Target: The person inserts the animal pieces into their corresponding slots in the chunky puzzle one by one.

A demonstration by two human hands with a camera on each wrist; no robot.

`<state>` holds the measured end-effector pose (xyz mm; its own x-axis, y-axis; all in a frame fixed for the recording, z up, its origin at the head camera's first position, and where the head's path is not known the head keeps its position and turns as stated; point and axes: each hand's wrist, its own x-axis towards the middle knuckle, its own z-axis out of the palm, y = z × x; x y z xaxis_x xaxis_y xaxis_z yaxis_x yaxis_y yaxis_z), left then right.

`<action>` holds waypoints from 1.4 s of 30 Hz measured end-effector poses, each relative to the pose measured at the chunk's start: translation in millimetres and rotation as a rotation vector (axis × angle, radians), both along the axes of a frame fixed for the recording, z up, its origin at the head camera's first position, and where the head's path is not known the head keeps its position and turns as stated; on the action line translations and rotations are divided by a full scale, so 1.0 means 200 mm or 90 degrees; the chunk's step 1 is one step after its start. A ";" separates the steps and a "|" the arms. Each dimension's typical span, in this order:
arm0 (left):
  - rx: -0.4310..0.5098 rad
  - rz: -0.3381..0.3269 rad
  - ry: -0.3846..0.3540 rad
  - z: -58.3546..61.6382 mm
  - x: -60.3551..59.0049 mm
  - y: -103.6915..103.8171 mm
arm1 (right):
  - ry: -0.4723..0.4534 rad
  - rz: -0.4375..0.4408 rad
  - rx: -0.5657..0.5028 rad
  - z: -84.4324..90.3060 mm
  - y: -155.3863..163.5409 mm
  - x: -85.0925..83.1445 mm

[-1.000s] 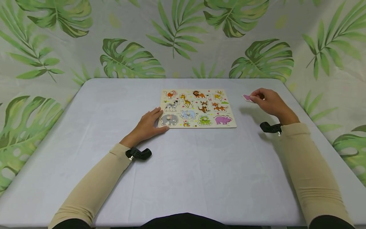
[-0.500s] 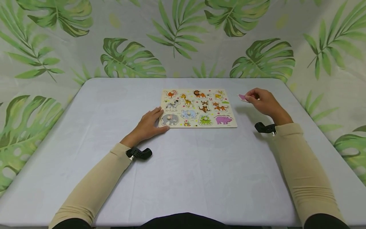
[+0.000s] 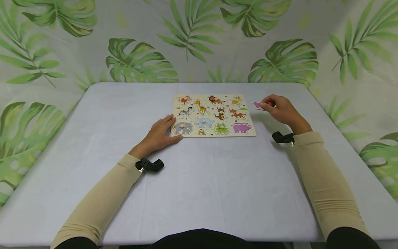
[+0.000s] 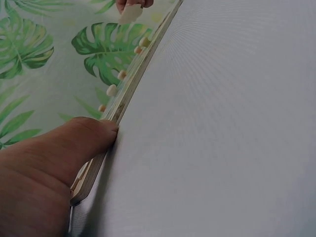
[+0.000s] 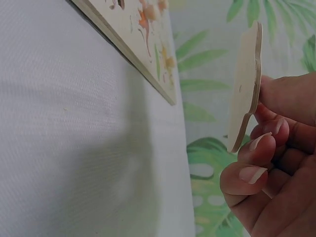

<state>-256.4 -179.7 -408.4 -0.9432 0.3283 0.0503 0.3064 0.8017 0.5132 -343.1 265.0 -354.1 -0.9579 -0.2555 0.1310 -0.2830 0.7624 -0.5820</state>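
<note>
A wooden knob puzzle board with animal pictures lies flat on the table. My left hand rests against its near left corner, fingers along the left side; in the left wrist view the thumb presses the near edge. Off the board's right side, my right hand pinches a purple puzzle piece above the table. That piece shows its bare wood back in the right wrist view. Its knob is hidden by the fingers. On the board, the purple hippo shape shows no knob, while the elephant has one.
A white cloth covers the table. Behind and beside it hangs a curtain with green leaf prints. Each wrist wears a black camera mount, the left one low over the cloth.
My right hand has moved left toward the board, carrying the purple puzzle piece. The left hand stays at the board's corner. The head view has shifted slightly.
</note>
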 end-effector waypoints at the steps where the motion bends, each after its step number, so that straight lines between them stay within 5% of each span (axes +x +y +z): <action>1: -0.001 0.000 0.000 0.00 0.00 0.00 | -0.001 0.002 -0.001 0.00 0.00 0.00; 18: -0.001 0.004 -0.006 -0.01 -0.01 0.00 | 0.006 0.052 0.005 -0.07 -0.05 0.00; 42: 0.001 0.002 0.003 -0.02 -0.01 0.00 | -0.024 0.132 0.045 -0.05 -0.15 0.05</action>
